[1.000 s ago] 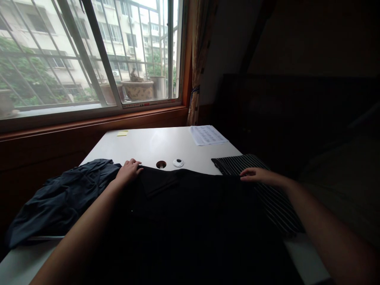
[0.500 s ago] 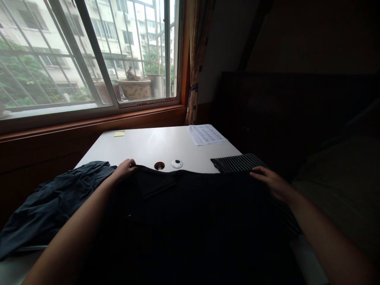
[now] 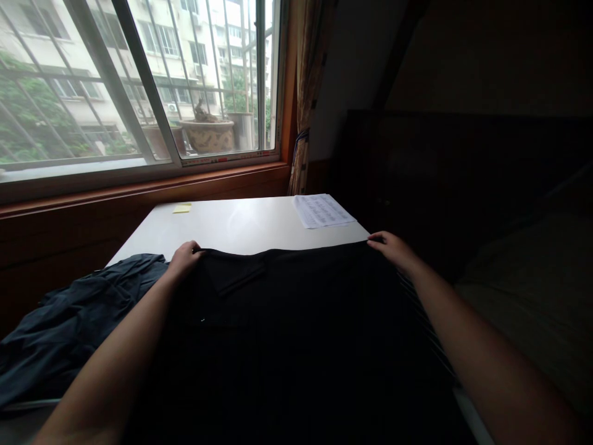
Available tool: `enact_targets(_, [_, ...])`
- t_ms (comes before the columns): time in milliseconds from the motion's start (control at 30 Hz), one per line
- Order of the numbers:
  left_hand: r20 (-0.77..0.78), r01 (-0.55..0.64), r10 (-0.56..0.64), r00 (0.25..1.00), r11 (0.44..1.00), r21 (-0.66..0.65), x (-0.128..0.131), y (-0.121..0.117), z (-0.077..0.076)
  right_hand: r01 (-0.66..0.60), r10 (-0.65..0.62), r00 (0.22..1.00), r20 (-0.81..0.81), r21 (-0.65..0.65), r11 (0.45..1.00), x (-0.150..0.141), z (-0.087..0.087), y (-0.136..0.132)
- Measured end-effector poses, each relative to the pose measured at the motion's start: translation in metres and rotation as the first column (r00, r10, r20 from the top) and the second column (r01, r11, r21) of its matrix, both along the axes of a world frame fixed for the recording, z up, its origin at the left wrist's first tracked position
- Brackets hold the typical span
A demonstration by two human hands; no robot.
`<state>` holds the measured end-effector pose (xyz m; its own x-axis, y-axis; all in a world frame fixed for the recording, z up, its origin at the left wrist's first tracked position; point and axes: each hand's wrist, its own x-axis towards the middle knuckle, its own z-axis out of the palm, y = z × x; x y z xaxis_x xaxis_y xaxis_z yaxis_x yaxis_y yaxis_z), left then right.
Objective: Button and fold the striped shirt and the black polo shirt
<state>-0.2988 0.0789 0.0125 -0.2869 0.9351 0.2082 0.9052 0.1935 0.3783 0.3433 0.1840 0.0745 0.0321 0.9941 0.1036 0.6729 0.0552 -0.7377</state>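
A black garment lies spread over the near half of the white table. My left hand grips its far left corner with fingers curled. At the far right corner my right hand pinches the cloth's edge. The stretched far edge covers the table's round cable hole. A collar or flap shows on the cloth near my left hand. A striped cloth peeks out under my right forearm.
A crumpled dark blue garment lies at the left of the table. A printed sheet of paper and a yellow sticky note sit at the far edge. A barred window is behind, a dark bed at the right.
Both hands have moved the black garment's far edge away from me, over the cable hole and white cap. My right hand shifted from the striped cloth to the garment's corner.
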Motion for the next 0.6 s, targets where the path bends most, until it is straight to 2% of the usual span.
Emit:
enact_targets(167, [-0.061,-0.051,0.053,0.997,0.998,0.032,-0.002,0.010,-0.002,0.025,-0.025,1.000,0.015,0.001,1.000,-0.015,-0.009,0.028])
enact_targets(300, [-0.112,-0.045,0.050,0.993,0.998,0.049,0.001,0.010,-0.004,0.033,-0.034,0.999,-0.007,-0.081,0.996,-0.019,-0.017,0.030])
enact_targets(467, [-0.172,0.060,-0.037,0.984,0.990,0.126,0.016,-0.006,0.002,-0.024,0.004,0.997,-0.076,-0.261,0.965,-0.014,-0.023,0.000])
enact_targets(600, [-0.214,0.241,-0.204,0.955,0.957,0.159,0.035,-0.040,0.011,-0.130,0.072,0.985,-0.158,-0.400,0.907,0.001,-0.022,-0.035])
